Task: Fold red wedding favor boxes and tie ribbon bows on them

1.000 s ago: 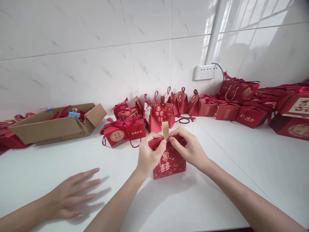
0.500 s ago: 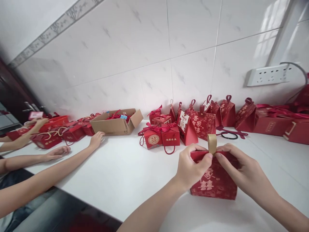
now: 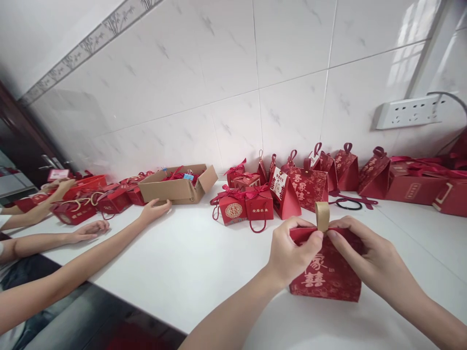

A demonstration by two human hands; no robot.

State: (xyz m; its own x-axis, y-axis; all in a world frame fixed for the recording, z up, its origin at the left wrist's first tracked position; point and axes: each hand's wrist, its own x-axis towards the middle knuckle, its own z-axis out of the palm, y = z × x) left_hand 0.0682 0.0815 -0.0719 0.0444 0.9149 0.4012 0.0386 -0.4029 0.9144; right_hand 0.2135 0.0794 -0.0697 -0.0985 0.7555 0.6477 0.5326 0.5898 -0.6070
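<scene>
At 4 o'clock in the view, a red box (image 3: 339,282) is stood upright on the white table (image 3: 204,262), and its top edge is being pinched around the base of a gold loop (image 3: 323,223). By the left hand (image 3: 294,250) the left side of the edge is gripped, thumb in front, fingers curled behind, nearly closed. By the right hand (image 3: 372,253) the other side is held likewise, the 2 thumb tips set close together under the loop. For any change of grip, 1 hand would seem to be needed at the seam. From the box, a black ring (image 3: 348,204) is seen at 1 o'clock, bow-topped boxes (image 3: 244,209) at 10 o'clock, and beyond them a cardboard box (image 3: 168,192), touched by a co-worker's hand (image 3: 155,211).
</scene>
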